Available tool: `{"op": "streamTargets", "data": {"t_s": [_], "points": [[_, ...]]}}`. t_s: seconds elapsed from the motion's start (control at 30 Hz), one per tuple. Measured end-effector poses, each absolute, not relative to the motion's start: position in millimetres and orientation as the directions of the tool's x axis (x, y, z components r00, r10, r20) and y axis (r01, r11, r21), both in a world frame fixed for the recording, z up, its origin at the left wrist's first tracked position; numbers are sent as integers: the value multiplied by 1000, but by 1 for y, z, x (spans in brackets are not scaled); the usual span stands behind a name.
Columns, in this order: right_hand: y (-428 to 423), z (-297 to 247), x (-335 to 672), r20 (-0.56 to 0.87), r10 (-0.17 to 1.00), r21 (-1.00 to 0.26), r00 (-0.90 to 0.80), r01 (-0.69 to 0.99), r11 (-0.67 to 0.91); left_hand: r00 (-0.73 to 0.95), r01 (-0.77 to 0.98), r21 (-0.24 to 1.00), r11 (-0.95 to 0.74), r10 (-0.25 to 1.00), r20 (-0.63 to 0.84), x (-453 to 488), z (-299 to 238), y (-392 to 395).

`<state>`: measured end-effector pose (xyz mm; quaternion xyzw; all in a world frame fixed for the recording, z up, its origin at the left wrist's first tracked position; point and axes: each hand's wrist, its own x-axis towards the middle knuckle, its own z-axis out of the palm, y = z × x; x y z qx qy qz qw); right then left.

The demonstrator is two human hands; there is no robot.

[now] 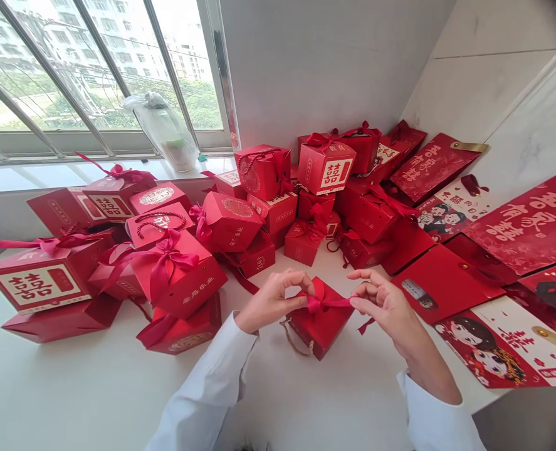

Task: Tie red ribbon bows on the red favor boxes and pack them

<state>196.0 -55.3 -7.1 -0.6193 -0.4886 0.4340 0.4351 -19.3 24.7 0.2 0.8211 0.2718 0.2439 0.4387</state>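
Note:
In front of me on the white table stands a small red gift box (323, 331) with a twisted rope handle (296, 344) hanging at its near left side. A red ribbon (323, 302) is looped in a bow on its top. My left hand (278, 297) pinches the bow's left part between thumb and fingers. On the other side, my right hand (383, 300) pinches the ribbon stretched out to the right, thumb against index finger. A loose ribbon end (366, 326) hangs below my right hand.
Red gift boxes (178, 272) with ribbons are piled at left and across the back. Red gift bags (531, 216) and cards lie along the right side. A cup in a plastic bag (177, 141) stands on the sill by the barred window. The table (94, 388) ends at lower right.

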Motion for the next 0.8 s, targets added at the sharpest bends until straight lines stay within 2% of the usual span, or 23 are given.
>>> {"op": "streamTargets", "data": {"t_s": [0.13, 0.33, 0.47, 0.6, 0.8], "points": [[-60, -4, 192, -163, 979, -968, 124, 173, -183, 693, 227, 862, -452, 697, 183, -17, -2, 23], [-75, 13, 187, -100, 995, -994, -21, 52, -99, 611, 143, 932, -333, 771, 182, -16, 4, 19], [-74, 8, 180, -167, 976, -986, -138, 48, -162, 593, 183, 916, -357, 783, 186, -12, 3, 17], [-66, -10, 182, -223, 969, -973, -110, 80, -215, 630, 266, 883, -386, 763, 144, -7, -1, 15], [-66, -21, 192, -253, 964, -962, -76, 124, -243, 725, 281, 880, -383, 685, 66, -21, 7, 19]]}}
